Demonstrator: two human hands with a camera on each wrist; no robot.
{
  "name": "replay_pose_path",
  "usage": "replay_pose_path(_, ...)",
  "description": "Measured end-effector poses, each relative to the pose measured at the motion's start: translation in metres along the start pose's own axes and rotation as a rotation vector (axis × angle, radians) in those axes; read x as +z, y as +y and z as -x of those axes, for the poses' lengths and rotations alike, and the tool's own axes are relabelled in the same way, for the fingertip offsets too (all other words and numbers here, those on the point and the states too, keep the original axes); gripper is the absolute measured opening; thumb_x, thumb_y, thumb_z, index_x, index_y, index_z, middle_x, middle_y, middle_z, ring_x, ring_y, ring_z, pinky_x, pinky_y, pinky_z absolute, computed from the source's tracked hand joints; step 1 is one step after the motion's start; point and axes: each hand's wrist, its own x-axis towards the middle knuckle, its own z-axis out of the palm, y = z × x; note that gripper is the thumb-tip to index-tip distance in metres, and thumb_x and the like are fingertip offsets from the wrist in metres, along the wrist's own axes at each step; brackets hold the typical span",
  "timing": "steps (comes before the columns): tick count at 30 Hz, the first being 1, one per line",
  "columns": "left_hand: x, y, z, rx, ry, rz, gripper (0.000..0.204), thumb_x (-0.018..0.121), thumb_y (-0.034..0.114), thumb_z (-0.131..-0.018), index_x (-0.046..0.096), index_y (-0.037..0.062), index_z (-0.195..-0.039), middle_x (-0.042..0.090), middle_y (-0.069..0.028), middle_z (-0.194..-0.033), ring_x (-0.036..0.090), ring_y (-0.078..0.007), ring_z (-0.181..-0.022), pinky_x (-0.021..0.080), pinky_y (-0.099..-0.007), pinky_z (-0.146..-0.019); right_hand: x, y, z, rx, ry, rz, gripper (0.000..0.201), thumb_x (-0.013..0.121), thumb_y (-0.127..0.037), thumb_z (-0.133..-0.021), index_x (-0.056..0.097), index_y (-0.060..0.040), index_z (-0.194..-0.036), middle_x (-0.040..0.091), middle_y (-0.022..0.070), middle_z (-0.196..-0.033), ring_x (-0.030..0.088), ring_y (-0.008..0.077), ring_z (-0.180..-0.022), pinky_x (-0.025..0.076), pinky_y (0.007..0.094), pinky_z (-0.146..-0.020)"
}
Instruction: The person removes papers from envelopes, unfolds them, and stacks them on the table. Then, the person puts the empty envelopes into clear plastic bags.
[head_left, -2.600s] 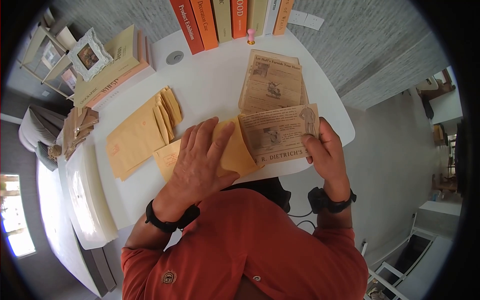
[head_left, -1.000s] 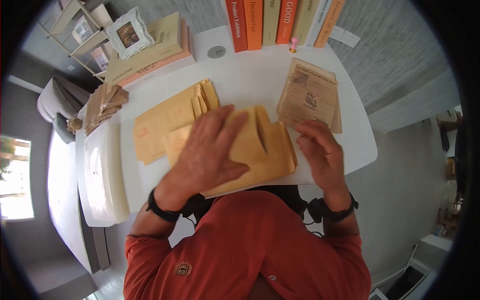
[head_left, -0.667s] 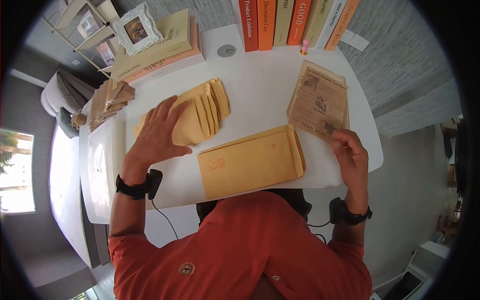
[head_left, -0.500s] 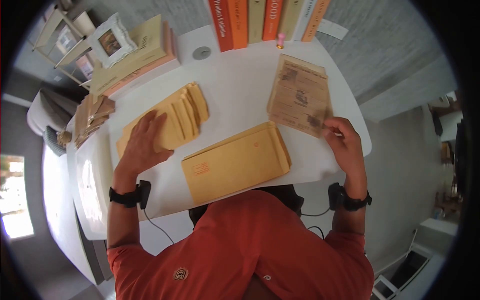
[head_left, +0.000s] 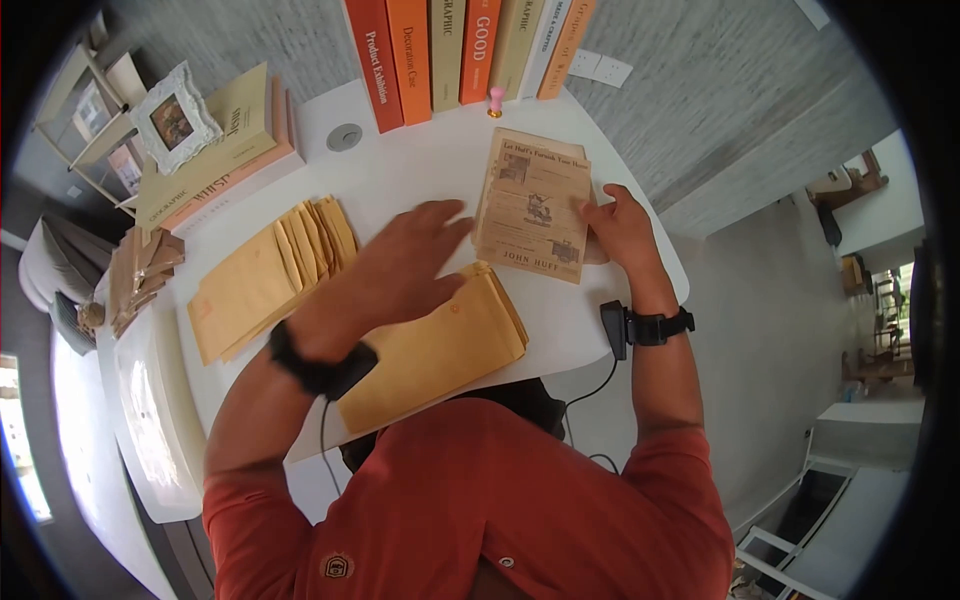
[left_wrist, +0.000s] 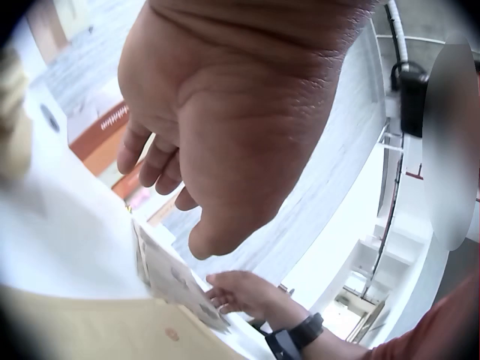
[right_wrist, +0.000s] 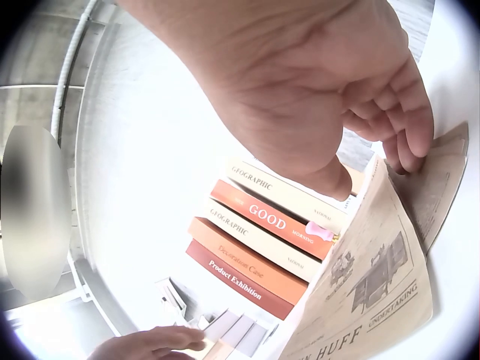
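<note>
In the head view my right hand is at the right edge of a browned newspaper clipping headed "Let Huff's Furnish Your Home". The right wrist view shows this clipping bent up from the sheets below, its edge between my thumb and curled fingers. My left hand holds nothing, its fingers spread, over the near tan envelopes, left of the clippings. It looks blurred in the head view.
Another fanned stack of tan envelopes lies to the left. Upright books stand at the back, with a pink-handled stamp before them. Far left are stacked books under a white picture frame and clear plastic sleeves.
The Dietrich clipping left my right hand and is out of sight. My left hand went to the far envelopes, then moved right. My right hand moved up along the clippings' edge.
</note>
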Motion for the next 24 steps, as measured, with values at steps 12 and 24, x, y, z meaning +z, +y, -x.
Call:
replay_pose_path(12, 0.053, -0.014, -0.039, 0.089, 0.026, -0.015, 0.041, 0.065, 0.018, -0.091, 0.059, 0.0028, -0.128, 0.056, -0.0187, -0.136, 0.05, -0.0343, -0.131, 0.041, -0.0448, -0.109, 0.009, 0.033, -0.005, -0.028, -0.023, -0.732, 0.046, 0.069, -0.007, -0.089, 0.057, 0.0065, -0.132, 0.071, 0.0091, -0.1, 0.067, 0.0153, -0.087, 0.054, 0.0292, -0.079)
replay_pose_path(24, 0.034, -0.008, -0.075, -0.529, 0.06, 1.365, 0.042, 0.053, 0.015, -0.103, 0.048, -0.0026, -0.141, 0.065, -0.0087, -0.116, 0.063, -0.0162, -0.108, 0.051, -0.0307, -0.096, -0.022, 0.016, 0.047, -0.104, -0.148, -1.19, 0.025, 0.063, -0.011, -0.1, 0.065, 0.0029, -0.12, 0.071, 0.0095, -0.113, 0.067, 0.0145, -0.101, 0.053, 0.0297, -0.09)
